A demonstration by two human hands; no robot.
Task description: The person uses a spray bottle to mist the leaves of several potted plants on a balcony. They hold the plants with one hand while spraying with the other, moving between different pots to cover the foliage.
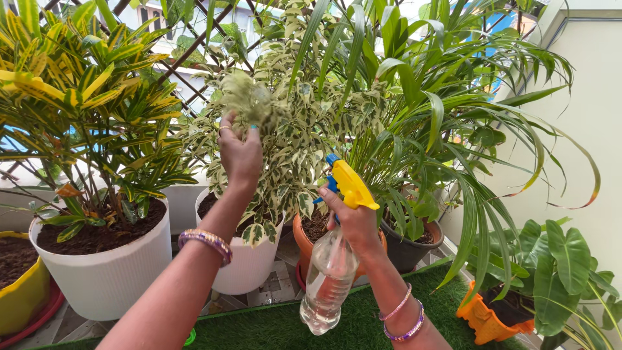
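My left hand [240, 152] is raised into a variegated green-and-cream leafy plant [291, 129] and grips a blurred cluster of its leaves [247, 97]. That plant grows in a white ribbed pot [249, 262]. My right hand [353, 223] holds a clear plastic spray bottle [327, 279] by its neck, with a finger on the blue trigger of its yellow spray head [350, 183]. The nozzle points toward the plant. Bangles sit on both wrists.
A yellow-green croton [78, 84] stands left in a large white pot [107, 272], beside a yellow pot [26, 291]. Behind the bottle are a terracotta pot [303, 249] and a dark pot [408, 249] with a palm. An orange pot [483, 321] stands right. Green turf [363, 317] covers the floor.
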